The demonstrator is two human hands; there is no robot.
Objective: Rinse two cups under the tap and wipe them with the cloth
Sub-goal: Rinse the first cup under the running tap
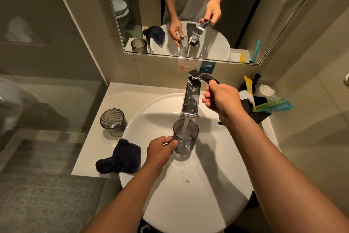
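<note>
My left hand point(162, 147) grips a smoky grey glass cup point(186, 136) upright over the white sink point(207, 204), right beneath the chrome tap point(190, 98). Water streams from the spout into this cup. My right hand point(220, 98) pinches the tap's lever handle point(203, 77), which is lifted. A second ribbed grey cup point(113, 122) stands upright on the counter point(120, 96) left of the sink. A crumpled dark blue cloth point(120, 157) lies on the counter in front of that cup, its right edge at the sink's rim.
A mirror point(188, 6) hangs on the wall behind the tap. At the right, a black holder point(255, 108) carries toiletry packets and a plastic-wrapped item. The counter ends at the left and front edge, with grey floor point(47, 185) below.
</note>
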